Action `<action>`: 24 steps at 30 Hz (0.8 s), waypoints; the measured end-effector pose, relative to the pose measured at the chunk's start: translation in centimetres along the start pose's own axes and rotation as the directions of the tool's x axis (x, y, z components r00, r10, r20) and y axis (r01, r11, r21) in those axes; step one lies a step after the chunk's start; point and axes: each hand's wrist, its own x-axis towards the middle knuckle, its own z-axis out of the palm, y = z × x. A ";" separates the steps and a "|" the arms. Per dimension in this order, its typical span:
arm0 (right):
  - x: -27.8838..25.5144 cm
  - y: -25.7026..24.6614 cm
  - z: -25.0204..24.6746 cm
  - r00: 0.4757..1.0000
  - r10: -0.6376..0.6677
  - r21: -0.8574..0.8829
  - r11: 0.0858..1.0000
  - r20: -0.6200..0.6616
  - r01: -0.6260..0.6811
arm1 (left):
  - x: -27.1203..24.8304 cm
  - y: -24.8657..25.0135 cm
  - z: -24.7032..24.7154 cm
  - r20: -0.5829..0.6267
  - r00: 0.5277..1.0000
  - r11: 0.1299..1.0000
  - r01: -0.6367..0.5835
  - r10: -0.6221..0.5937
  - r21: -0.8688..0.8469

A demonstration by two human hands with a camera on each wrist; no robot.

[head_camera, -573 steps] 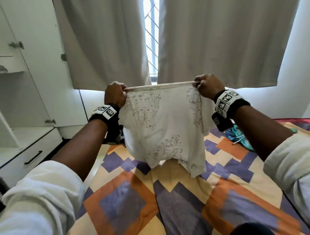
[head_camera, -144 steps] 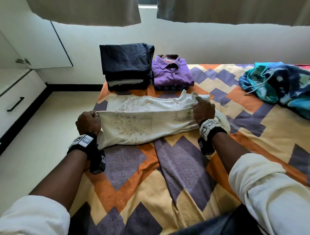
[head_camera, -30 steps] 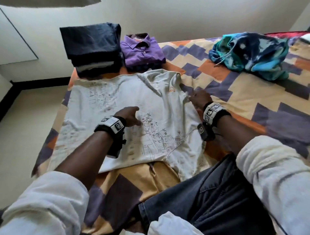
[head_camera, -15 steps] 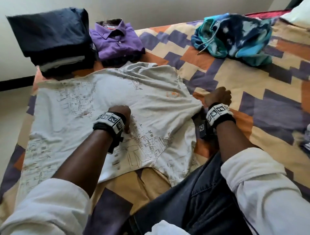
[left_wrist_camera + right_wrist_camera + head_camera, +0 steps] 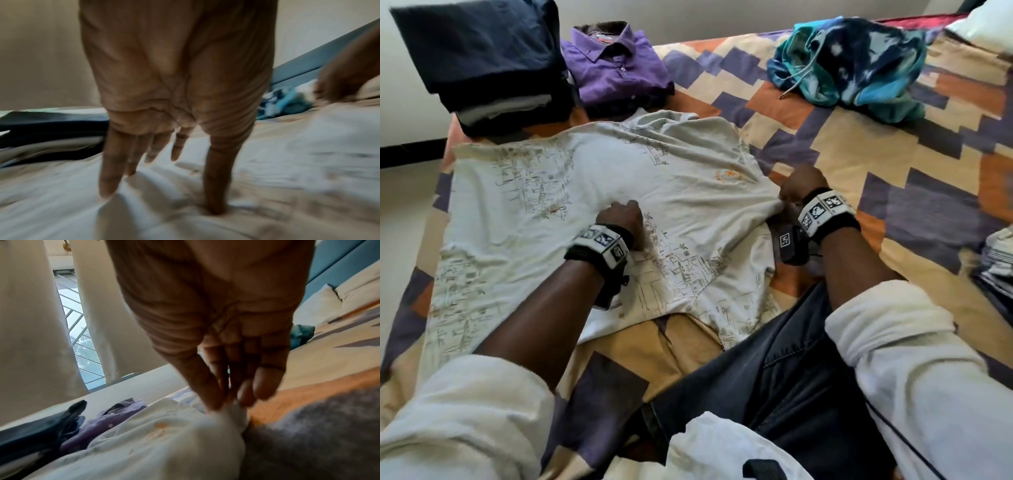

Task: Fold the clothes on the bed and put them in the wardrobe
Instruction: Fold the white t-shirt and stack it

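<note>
While the white shirt lies spread flat on the bed near its left edge, the left hand rests on the shirt's middle, fingers straight and slightly apart, tips touching the cloth. The right hand pinches the shirt's right edge between thumb and fingers, the cloth bunched there. At the far left corner sit a folded dark stack and, just beside it, a folded purple shirt. A crumpled blue garment lies toward the far right.
</note>
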 end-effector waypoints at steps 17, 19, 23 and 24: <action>-2.2 1.5 1.7 0.841 -0.141 -0.182 0.945 0.523 0.272 | -12.2 10.5 6.3 0.253 0.630 0.660 -0.749 0.735 -0.054; -1.7 3.1 1.2 0.831 -0.113 -0.246 0.925 0.545 0.288 | -12.4 10.7 6.2 0.337 0.571 0.636 -0.762 0.748 -0.121; -2.0 4.4 1.9 0.589 0.132 -0.493 0.706 0.797 0.509 | -12.2 11.8 5.3 0.509 0.462 0.636 -0.733 0.726 -0.243; -1.5 4.1 1.4 0.644 0.038 -0.477 0.706 0.764 0.524 | -12.0 12.0 4.8 0.562 0.432 0.647 -0.717 0.705 -0.260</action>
